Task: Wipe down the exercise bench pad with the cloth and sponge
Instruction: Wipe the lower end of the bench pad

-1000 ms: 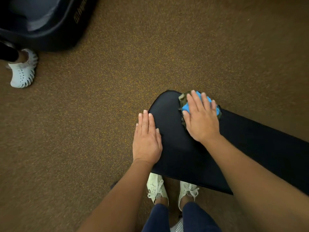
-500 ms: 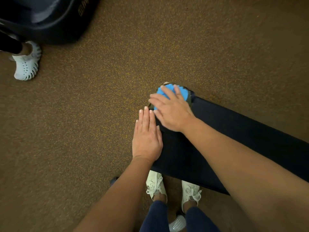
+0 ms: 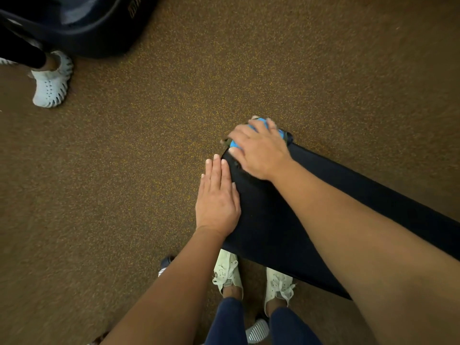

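Two bare forearms reach down over the black pad [image 3: 273,220]. The left hand [image 3: 217,199] lies flat on its near edge, fingers straight and together, holding nothing. The right hand [image 3: 260,154] sits at the pad's rounded end, fingers [image 3: 242,135] spread and curved round the blue sponge [image 3: 235,144].

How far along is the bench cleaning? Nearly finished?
Done: hard to tell; the dark pad shows no streaks or dirt either way. In hand: the right hand holds the blue sponge, cloth peeking out beside it, on the pad's rounded end, while the left hand lies flat on its near edge. Left: possibly the long stretch under the right arm.
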Available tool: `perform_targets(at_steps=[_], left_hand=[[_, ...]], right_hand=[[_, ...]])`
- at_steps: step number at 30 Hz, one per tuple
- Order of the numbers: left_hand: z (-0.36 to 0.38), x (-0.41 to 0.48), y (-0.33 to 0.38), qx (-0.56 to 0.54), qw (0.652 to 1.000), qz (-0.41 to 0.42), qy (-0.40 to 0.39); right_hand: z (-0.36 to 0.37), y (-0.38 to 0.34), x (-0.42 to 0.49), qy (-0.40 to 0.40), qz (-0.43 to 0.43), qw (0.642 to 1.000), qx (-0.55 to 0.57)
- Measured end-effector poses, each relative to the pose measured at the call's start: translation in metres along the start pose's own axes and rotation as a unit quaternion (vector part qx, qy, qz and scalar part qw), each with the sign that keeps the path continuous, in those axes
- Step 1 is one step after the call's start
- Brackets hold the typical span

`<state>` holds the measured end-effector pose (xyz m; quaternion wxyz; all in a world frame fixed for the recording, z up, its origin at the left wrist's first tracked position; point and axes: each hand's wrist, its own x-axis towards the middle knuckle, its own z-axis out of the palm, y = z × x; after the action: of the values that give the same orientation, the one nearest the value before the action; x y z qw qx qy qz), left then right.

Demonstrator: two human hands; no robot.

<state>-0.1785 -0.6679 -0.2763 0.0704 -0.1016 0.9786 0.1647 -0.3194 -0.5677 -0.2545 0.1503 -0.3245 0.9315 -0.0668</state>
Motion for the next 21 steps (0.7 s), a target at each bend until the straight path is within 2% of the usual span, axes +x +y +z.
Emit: perform_targets(at_steps=[3,7,10,12,15,17,19,21], left_hand=[[0.000,-0.001,-0.001,0.008,1.000,-0.001,-0.008],[-0.002,-0.002,0.000,0.004,1.000,-0.004,-0.016],[-0.001,-0.001,0.000,-0.003,1.000,-0.005,-0.016],[0.000,-0.001,0.000,-0.002,1.000,-0.005,-0.015],[0.001,-0.001,-0.002,-0.001,1.000,0.000,-0.012],[0.001,-0.001,-0.004,-0.011,1.000,0.005,-0.008],[0.000,-0.001,-0.004,-0.021,1.000,0.008,-0.003],[-0.001,-0.001,-0.004,-0.031,0.999,0.011,0.002]], right_hand=[[0.000,0.014,-0.009,0.041,0.153,0.987,0.016],[0.010,0.035,-0.061,0.086,0.274,0.958,-0.002],[0.017,0.022,-0.063,0.106,0.355,0.928,0.042],[0.022,-0.004,-0.056,0.100,0.299,0.948,0.045],[0.030,-0.030,-0.078,0.046,0.088,0.995,0.002],[0.031,-0.012,-0.105,0.005,-0.010,1.000,-0.024],[0.030,0.016,-0.116,-0.001,0.004,0.999,-0.044],[0.025,0.028,-0.102,0.024,0.103,0.994,-0.037]])
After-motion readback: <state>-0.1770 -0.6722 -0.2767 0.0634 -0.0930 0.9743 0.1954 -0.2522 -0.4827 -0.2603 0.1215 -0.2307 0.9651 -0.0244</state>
